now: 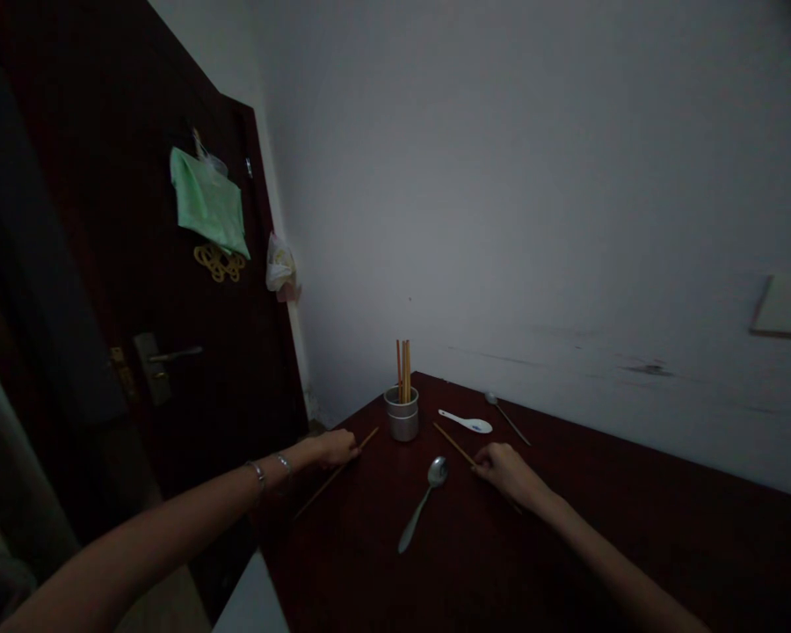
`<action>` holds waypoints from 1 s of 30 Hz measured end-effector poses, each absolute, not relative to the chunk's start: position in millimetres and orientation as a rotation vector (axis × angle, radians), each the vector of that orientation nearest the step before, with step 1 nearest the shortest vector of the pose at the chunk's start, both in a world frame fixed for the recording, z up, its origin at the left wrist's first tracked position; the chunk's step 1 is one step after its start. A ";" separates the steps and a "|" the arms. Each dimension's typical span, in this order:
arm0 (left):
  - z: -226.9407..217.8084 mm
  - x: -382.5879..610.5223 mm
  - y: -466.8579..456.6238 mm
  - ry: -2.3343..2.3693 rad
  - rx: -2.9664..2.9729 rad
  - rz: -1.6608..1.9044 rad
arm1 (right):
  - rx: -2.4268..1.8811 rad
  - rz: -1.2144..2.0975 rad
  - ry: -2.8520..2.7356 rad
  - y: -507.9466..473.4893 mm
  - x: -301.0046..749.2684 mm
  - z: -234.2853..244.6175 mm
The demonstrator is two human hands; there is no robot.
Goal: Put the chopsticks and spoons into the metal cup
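- Can't see deep into the metal cup point(404, 424), mid-frame!
- Getting only part of the wall plate point(787, 303), right edge.
- Losing the chopstick point(454, 444) beneath the right hand point(499, 466).

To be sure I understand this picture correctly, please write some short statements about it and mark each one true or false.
1. The left hand holds a chopstick. True.
2. The right hand touches the cup. False: it holds another chopstick.
3. Other chopsticks stand in the cup. True.
4. The white spoon lies inside the cup. False: it lies on the table.
5. Bracelets are on the left arm. True.
6. The hanging cloth is red. False: it is pale green.
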State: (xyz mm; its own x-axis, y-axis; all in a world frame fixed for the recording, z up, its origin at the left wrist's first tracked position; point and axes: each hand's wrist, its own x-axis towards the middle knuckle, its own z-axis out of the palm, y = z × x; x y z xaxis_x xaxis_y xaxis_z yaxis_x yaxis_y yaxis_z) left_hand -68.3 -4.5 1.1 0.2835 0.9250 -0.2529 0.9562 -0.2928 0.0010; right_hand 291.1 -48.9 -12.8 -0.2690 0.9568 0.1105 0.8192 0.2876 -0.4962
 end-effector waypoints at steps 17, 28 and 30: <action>3.3 -66.5 -4.3 1.694 2.289 -0.232 | -1.536 0.309 -2.289 59.1 310.2 -26.2; -0.6 -66.4 5.9 1.722 2.139 -0.225 | -1.606 0.340 -2.121 83.8 277.1 -28.4; -2.0 -67.5 7.3 1.726 2.137 -0.222 | -1.626 0.332 -2.104 86.5 269.9 -30.4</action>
